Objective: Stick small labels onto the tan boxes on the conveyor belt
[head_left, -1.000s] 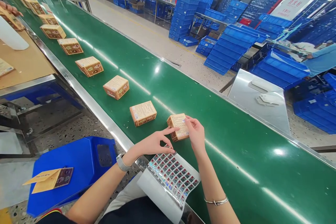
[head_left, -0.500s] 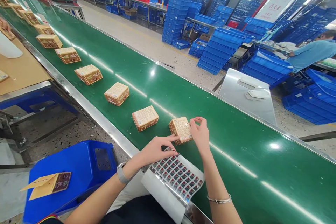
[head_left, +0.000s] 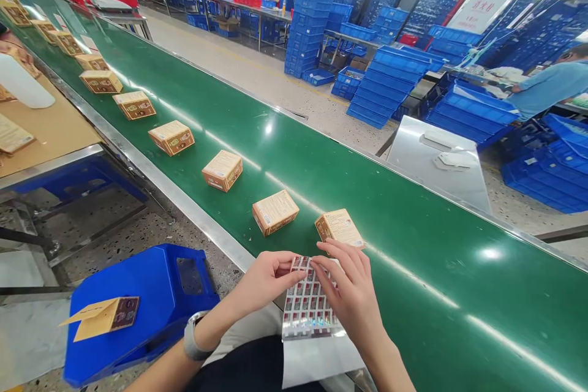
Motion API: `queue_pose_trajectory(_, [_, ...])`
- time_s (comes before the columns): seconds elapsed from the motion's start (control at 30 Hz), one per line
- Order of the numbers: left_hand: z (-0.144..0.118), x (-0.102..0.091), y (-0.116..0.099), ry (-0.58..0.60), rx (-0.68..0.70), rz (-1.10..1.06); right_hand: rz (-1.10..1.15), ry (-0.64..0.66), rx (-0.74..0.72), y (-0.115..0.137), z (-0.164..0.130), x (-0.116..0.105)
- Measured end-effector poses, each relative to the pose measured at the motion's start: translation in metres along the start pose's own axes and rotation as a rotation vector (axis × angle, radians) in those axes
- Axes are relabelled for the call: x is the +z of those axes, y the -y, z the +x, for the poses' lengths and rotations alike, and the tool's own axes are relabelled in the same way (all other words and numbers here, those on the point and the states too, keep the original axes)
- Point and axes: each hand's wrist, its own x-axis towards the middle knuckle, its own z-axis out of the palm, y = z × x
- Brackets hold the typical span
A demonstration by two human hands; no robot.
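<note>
A sheet of stickers (head_left: 305, 309) is held at the near edge of the green belt (head_left: 427, 233), its blank lower part hung over the lap. Its far left corner is pinched by the left hand (head_left: 266, 275), with thumb and fingers closed on it and a watch (head_left: 193, 338) worn at the wrist. The far edge of the sheet is met by the fingertips of the right hand (head_left: 353, 285), whose fingers are half curled and slightly spread; whether a sticker is gripped there cannot be told, as the thumb is hidden.

Just beyond the right hand, the nearest box (head_left: 342, 228) is seen lying on the belt, partly covered by the fingers; contact cannot be judged. A second box (head_left: 275, 213) is set to its left, and more are lined up toward the far left. At near left, a folded card (head_left: 110, 317) is laid on a blue stool (head_left: 151, 282).
</note>
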Motion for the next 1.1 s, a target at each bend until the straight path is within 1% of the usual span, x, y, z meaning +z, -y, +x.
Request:
queue_pose_trajectory(0.07, [-0.003,-0.006,0.0,-0.022,0.006,0.076,0.06,-0.016,0.013,0.004,-0.001,-0.002])
queue_pose_trajectory(0.1, [-0.004,-0.012,0.0,-0.045,0.016,0.148,0.127,-0.014,0.064,0.006,-0.001,-0.003])
queue_pose_trajectory(0.13, [-0.004,-0.02,0.0,-0.077,0.033,0.232,0.213,-0.01,0.153,0.006,-0.002,-0.004])
queue_pose_trajectory(0.17, [-0.004,-0.031,0.0,-0.114,0.054,0.315,0.314,-0.01,0.281,0.006,-0.002,-0.003])
queue_pose_trajectory(0.2, [-0.003,-0.043,-0.001,-0.157,0.079,0.389,0.425,-0.015,0.436,0.003,-0.002,-0.001])
queue_pose_trajectory(0.27, [0.001,-0.069,-0.002,-0.233,0.134,0.464,0.66,-0.032,0.734,-0.006,0.002,0.01])
queue_pose_trajectory(0.3, [0.004,-0.081,-0.003,-0.264,0.162,0.483,0.771,-0.041,0.843,-0.012,0.004,0.018])
queue_pose_trajectory(0.33, [0.008,-0.091,-0.003,-0.276,0.191,0.5,0.868,-0.047,0.92,-0.019,0.008,0.027])
queue_pose_trajectory(0.37, [0.012,-0.098,-0.002,-0.26,0.217,0.512,0.94,-0.055,0.972,-0.025,0.012,0.037])
queue_pose_trajectory(0.4, [0.015,-0.102,-0.001,-0.22,0.239,0.518,0.98,-0.073,1.004,-0.03,0.016,0.048])
queue_pose_trajectory(0.47, [0.018,-0.102,0.003,-0.108,0.263,0.529,0.987,-0.121,1.028,-0.038,0.023,0.066])
queue_pose_trajectory(0.53, [0.017,-0.093,0.007,-0.021,0.252,0.548,0.958,-0.154,1.028,-0.043,0.029,0.077])
queue_pose_trajectory(0.6, [0.013,-0.082,0.009,0.015,0.225,0.576,0.944,-0.16,1.03,-0.045,0.032,0.082])
queue_pose_trajectory(0.67, [0.009,-0.073,0.009,0.043,0.212,0.593,0.946,-0.147,1.04,-0.047,0.033,0.083])
queue_pose_trajectory(0.73, [0.008,-0.068,0.007,0.067,0.211,0.586,0.944,-0.13,1.051,-0.05,0.032,0.08])
queue_pose_trajectory(0.9, [0.015,-0.066,0.005,0.125,0.208,0.533,0.903,-0.106,1.069,-0.056,0.032,0.073])
queue_pose_trajectory(1.1, [0.02,-0.06,0.004,0.174,0.177,0.512,0.823,-0.097,1.049,-0.055,0.025,0.068])
